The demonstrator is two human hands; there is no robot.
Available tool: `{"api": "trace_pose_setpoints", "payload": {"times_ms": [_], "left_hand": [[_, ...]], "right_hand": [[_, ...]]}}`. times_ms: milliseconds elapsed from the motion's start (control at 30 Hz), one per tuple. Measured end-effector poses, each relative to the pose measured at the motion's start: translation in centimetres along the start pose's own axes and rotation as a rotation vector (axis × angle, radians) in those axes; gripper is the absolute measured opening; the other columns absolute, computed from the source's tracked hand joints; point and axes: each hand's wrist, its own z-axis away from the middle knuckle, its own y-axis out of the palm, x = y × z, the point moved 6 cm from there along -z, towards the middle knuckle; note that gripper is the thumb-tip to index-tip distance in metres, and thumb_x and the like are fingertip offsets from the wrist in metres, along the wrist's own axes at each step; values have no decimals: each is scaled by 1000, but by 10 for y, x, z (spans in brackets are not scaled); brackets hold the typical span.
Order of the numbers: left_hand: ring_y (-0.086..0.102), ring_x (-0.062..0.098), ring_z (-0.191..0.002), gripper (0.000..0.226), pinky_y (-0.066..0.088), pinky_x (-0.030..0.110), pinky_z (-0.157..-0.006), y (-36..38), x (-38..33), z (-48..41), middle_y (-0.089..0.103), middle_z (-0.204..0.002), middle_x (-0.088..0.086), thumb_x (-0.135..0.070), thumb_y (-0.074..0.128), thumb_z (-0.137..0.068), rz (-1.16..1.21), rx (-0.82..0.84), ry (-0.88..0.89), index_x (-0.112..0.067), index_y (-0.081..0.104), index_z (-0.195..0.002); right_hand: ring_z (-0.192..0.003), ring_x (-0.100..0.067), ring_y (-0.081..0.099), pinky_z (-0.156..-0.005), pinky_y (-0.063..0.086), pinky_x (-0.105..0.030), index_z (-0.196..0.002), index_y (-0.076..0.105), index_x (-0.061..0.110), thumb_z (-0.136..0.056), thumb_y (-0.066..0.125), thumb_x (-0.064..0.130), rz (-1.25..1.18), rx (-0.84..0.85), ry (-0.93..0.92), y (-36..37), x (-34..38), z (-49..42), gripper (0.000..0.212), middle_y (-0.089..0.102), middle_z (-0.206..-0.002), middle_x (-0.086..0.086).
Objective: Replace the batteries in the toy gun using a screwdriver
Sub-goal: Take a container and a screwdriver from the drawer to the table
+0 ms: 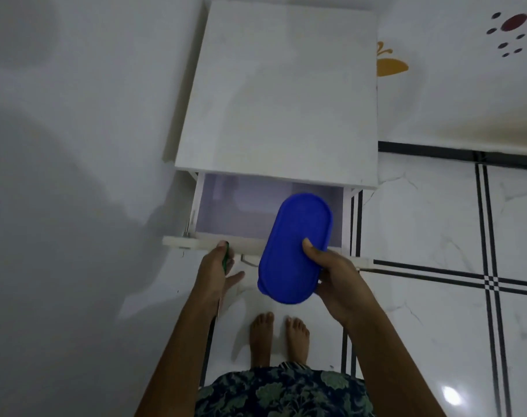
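Partly over drawer edge (pixel 196 242), right hand (pixel 336 275) grips blue box (pixel 295 245).

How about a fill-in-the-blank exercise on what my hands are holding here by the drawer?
1. The right hand holds an oval container whose lid is coloured ____.
2. The drawer of the white cabinet stands pulled ____.
3. The left hand grips a screwdriver whose handle is coloured ____.

Missing words: blue; open; green.
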Motion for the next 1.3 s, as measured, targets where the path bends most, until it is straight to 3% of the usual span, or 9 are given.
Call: {"api": "trace_pose_setpoints", "payload": {"times_ms": [167,267,333,533,700,833,967,1067,1300], "left_hand": [[49,28,-127,38,47,54,-97,18,-6,-18,54,-131,18,-30,48,-99,205,14,61,-6,53,-128],[50,26,-125,28,52,42,-81,33,-21,-27,56,-123,16,-32,47,-99,208,-20,79,-9,59,-111],[51,23,-120,23,51,42,-81,41,-31,-31,57,-117,9,-33,45,-100,190,-35,103,-15,59,-95],[57,15,-99,21,54,38,-75,63,-59,-41,58,-112,9,-33,46,-100,261,-16,209,-18,59,-92],[54,11,-89,25,51,29,-64,81,-74,-48,56,-95,0,-29,41,-102,159,13,300,-19,58,-86],[59,15,-90,20,57,36,-70,74,-76,-49,61,-99,6,-26,45,-100,11,9,261,-15,59,-91],[54,13,-56,17,49,24,-52,81,-99,-10,58,-69,6,-24,59,-93,-280,36,212,-8,65,-89],[48,9,-55,23,39,17,-44,100,-121,32,57,-70,4,-24,50,-96,-351,164,164,-7,65,-91],[56,9,-68,17,46,13,-49,169,-127,167,60,-82,4,-12,51,-96,-366,440,155,-3,64,-102]], "right_hand": [[-113,-27,66,-93,55,-49,-122,62,13,-88,65,23,-78,50,-137,12,17,-16,36,70,-121,-5],[-111,-27,66,-91,56,-51,-116,64,16,-91,64,22,-76,12,-187,15,26,-27,25,71,-117,-3],[-113,-28,65,-92,55,-52,-115,64,17,-92,64,20,-85,-9,-206,16,29,-34,23,71,-118,-4],[-117,-30,62,-96,53,-53,-122,61,13,-90,65,21,-132,1,-244,20,33,-51,33,67,-124,-8],[-116,-29,63,-97,53,-50,-115,64,16,-92,64,22,-147,5,-265,19,44,-63,24,70,-120,-6],[-115,-29,63,-96,53,-49,-116,65,14,-92,64,24,-132,0,-270,12,53,-55,26,69,-121,-7],[-117,-31,62,-96,53,-51,-118,66,10,-89,69,24,-104,-49,-289,-2,75,-26,32,68,-123,-9],[-114,-31,64,-95,54,-51,-110,68,9,-87,72,21,-106,-108,-315,-12,97,7,26,70,-119,-9],[-107,-30,67,-86,59,-45,-110,68,1,-86,74,22,-187,-259,-407,-54,129,140,32,72,-114,-10]]}}
